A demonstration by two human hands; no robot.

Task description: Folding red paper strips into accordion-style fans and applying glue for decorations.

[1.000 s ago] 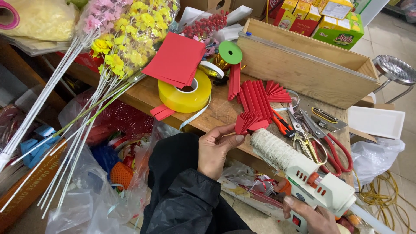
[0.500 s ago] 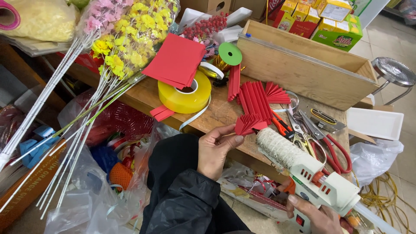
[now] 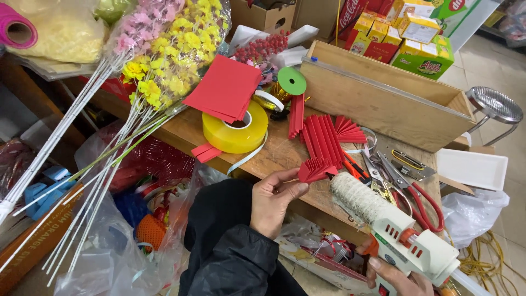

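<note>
Folded red paper fan [image 3: 316, 169] sat pinched in the left hand [image 3: 275, 201] at the edge of the wooden table [image 3: 274, 143] — the right hand [image 3: 395, 277] gripped a white glue gun [image 3: 395, 230], its nozzle just beside the fan. The gluing step seemed in hand; next the nozzle had to meet the fold exactly.

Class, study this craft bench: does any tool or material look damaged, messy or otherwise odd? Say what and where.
The white glue gun in the right hand stands out: its front barrel is coated in a rough, crusty whitish layer, unlike the smooth body. It points at the red pleated paper fan pinched by the left hand.
</note>
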